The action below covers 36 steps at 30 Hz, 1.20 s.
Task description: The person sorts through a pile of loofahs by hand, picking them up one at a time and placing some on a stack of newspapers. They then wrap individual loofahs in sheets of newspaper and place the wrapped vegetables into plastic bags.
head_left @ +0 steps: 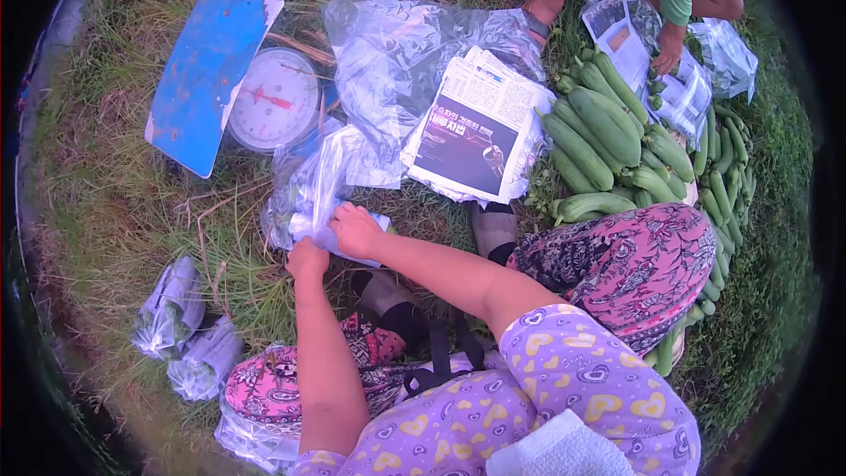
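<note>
Left hand (308,257) and right hand (354,229), side by side, clamp the plastic bag (310,178) on the grass. The film is probably light, limp and slippery; grip the bunched edge.

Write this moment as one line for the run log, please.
left hand: grips plastic bag | right hand: holds same bag | nearby: scale, newspaper, green vegetables | co-worker's hand: at vegetables

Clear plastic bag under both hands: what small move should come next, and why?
Probably spread the mouth of the clear plastic bag open. The left hand and right hand both grip its crumpled near edge, the bag looks bunched rather than opened, and the long green gourds lie loose and unbagged beside the folded newspaper.
</note>
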Available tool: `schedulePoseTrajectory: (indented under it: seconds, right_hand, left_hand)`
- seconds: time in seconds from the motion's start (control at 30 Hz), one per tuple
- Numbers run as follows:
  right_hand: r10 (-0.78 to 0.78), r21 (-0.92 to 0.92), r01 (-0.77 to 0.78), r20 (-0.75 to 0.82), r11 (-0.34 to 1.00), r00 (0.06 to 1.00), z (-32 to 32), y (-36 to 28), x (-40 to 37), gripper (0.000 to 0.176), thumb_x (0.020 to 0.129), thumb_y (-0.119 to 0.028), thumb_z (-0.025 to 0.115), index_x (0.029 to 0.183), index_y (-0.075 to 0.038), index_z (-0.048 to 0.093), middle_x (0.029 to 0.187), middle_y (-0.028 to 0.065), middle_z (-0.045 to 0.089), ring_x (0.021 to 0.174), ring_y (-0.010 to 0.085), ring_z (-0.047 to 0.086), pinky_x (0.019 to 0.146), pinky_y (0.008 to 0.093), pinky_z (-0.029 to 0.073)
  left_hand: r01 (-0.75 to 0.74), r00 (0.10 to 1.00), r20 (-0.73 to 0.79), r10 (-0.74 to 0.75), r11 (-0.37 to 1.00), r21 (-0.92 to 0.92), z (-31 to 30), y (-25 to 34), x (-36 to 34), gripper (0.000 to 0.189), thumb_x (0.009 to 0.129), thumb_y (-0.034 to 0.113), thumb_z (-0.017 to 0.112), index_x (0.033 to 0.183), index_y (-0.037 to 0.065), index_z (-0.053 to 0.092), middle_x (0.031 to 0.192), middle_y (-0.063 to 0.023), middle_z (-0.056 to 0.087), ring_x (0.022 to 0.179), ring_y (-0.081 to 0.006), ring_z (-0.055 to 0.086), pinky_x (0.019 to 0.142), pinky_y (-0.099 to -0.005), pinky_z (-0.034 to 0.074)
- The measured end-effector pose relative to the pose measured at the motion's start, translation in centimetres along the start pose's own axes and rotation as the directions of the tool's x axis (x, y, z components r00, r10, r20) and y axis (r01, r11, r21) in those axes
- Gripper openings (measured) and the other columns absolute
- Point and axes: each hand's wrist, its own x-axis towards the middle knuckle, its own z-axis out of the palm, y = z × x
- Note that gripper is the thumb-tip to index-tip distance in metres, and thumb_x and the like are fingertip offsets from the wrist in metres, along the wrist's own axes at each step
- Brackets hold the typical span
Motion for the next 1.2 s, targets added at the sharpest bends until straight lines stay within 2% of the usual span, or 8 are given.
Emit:
schedulePoseTrajectory:
  seconds: [0.17, 0.3, 0.5, 0.63, 0.7, 0.8, 1.0, 1.2]
  right_hand:
    - [0.028, -0.126, 0.03, 0.435, 0.992, 0.9, -14.1, 3.3, 1.3, 0.033, 0.072, -0.026, 0.061, 0.098, -0.007, 0.068, 0.099, 0.0172, 0.065, 0.093, 0.0346, 0.063, 0.079, 0.0463, 0.05]
    - [0.177, -0.473, 0.026, 0.38, 0.881, 0.908, -26.7, 5.7, 0.1, 0.04, 0.074, -0.028, 0.061, 0.109, -0.008, 0.065, 0.104, 0.0166, 0.065, 0.097, 0.0347, 0.062, 0.08, 0.0453, 0.05]
    - [0.152, -0.499, -0.148, -0.032, 0.854, 0.988, -45.2, 2.9, -11.9, 0.045, 0.075, -0.033, 0.064, 0.112, -0.007, 0.064, 0.105, 0.0142, 0.066, 0.097, 0.0322, 0.063, 0.084, 0.0424, 0.05]
    - [0.116, -0.386, -0.188, -0.202, 0.903, 0.972, -51.4, 2.6, -22.9, 0.047, 0.079, -0.031, 0.064, 0.119, -0.007, 0.061, 0.101, 0.0121, 0.067, 0.095, 0.0294, 0.064, 0.084, 0.0385, 0.05]
    - [0.232, -0.166, -0.298, -0.33, 0.94, 0.915, -51.9, 2.4, -28.5, 0.044, 0.081, -0.028, 0.064, 0.119, -0.005, 0.061, 0.102, 0.0113, 0.067, 0.092, 0.0235, 0.065, 0.082, 0.0355, 0.05]
    - [0.296, 0.231, -0.202, -0.517, 0.952, 0.803, -50.7, 6.7, -35.5, 0.042, 0.086, -0.025, 0.061, 0.121, -0.003, 0.059, 0.106, 0.0081, 0.066, 0.09, 0.0197, 0.063, 0.083, 0.0334, 0.049]
    - [0.755, 0.859, 0.14, -0.501, 0.492, 0.422, -46.6, 15.7, -44.2, 0.048, 0.09, -0.035, 0.059, 0.129, -0.008, 0.049, 0.119, 0.0054, 0.058, 0.102, 0.0195, 0.056, 0.088, 0.037, 0.044]
    - [0.863, 0.895, 0.406, -0.347, 0.187, 0.366, -41.7, 24.2, -42.9, 0.078, 0.084, -0.051, 0.063, 0.142, -0.009, 0.032, 0.139, 0.0132, 0.039, 0.124, 0.0281, 0.04, 0.103, 0.0495, 0.032]
  left_hand:
    - [-0.027, 0.996, 0.088, 0.02, 0.996, 0.083, -3.6, 1.7, -1.4, 0.065, 0.07, 0.038, 0.072, 0.124, 0.009, 0.054, 0.127, -0.0134, 0.056, 0.117, -0.032, 0.054, 0.095, -0.0483, 0.044]
    - [-0.002, 0.999, -0.036, 0.001, 1.0, -0.028, -7.9, 3.4, -3.1, 0.078, 0.066, 0.045, 0.076, 0.13, 0.01, 0.049, 0.132, -0.0118, 0.052, 0.122, -0.0321, 0.049, 0.098, -0.0505, 0.04]
    - [-0.265, 0.863, -0.472, 0.182, 0.958, -0.114, -10.8, 6.9, -6.4, 0.075, 0.071, 0.042, 0.073, 0.133, 0.009, 0.046, 0.134, -0.0136, 0.048, 0.126, -0.0343, 0.042, 0.1, -0.0501, 0.037]
    - [-0.348, 0.818, -0.519, 0.248, 0.932, -0.103, -11.3, 8.7, -10.5, 0.068, 0.072, 0.037, 0.073, 0.129, 0.007, 0.051, 0.132, -0.0152, 0.049, 0.124, -0.0351, 0.044, 0.1, -0.0496, 0.037]
    - [-0.399, 0.797, -0.524, 0.3, 0.913, -0.084, -10.6, 8.8, -11.5, 0.065, 0.072, 0.035, 0.073, 0.127, 0.007, 0.053, 0.132, -0.0152, 0.049, 0.123, -0.0354, 0.044, 0.1, -0.0494, 0.036]
    - [-0.483, 0.757, -0.541, 0.366, 0.871, -0.088, -9.5, 9.3, -13.2, 0.06, 0.071, 0.034, 0.074, 0.122, 0.006, 0.057, 0.13, -0.015, 0.051, 0.122, -0.0345, 0.046, 0.102, -0.0468, 0.035]
    - [-0.702, 0.627, -0.554, 0.547, 0.706, -0.098, -10.8, 11.9, -17.2, 0.057, 0.071, 0.029, 0.075, 0.118, 0.0, 0.058, 0.121, -0.0193, 0.056, 0.115, -0.0346, 0.051, 0.1, -0.0412, 0.039]
    - [-0.782, 0.531, -0.533, 0.658, 0.623, -0.011, -12.1, 15.6, -20.2, 0.053, 0.074, 0.026, 0.074, 0.117, -0.002, 0.058, 0.12, -0.0215, 0.056, 0.115, -0.0357, 0.052, 0.098, -0.0409, 0.041]
